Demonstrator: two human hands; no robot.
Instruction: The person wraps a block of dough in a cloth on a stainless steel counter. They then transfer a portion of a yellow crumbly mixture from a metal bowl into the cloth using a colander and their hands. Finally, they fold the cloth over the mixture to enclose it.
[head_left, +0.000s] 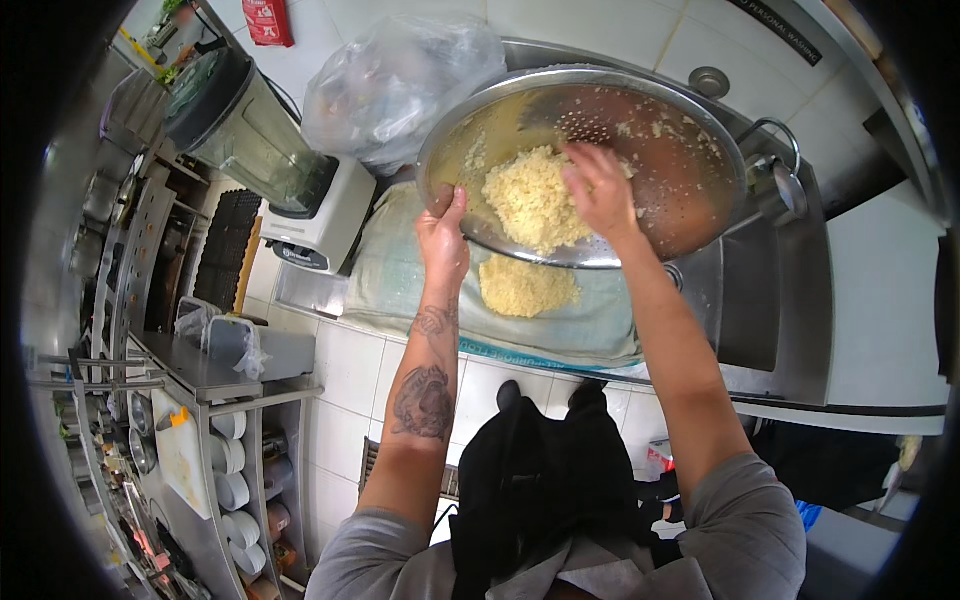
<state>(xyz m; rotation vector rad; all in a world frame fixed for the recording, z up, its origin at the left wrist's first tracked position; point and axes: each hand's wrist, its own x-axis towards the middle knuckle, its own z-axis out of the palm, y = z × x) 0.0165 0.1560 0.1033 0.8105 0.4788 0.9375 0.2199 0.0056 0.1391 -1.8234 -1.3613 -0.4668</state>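
Observation:
A large metal colander (675, 217) is tilted over a pale cloth sack (420, 270) spread on the counter. My left hand (444, 232) grips the colander's left rim, thumb on top. Inside the bowl, my right hand (600, 184) touches the right side of a heap of pale yellow, crumbly food (529, 199); its fingers are slightly bent, and whether they hold any is hard to tell. Crumbs stick to the colander's inner wall. Below the near rim, a smaller pile of the same crumbly food (525, 289) lies on the sack.
Left of the sack stands a blender (262, 142) on its base. Behind it is a filled clear plastic bag (397, 82). A steel sink (750, 315) with a faucet (784, 169) lies to the right. A shelf rack with stacked white bowls (232, 472) stands at lower left.

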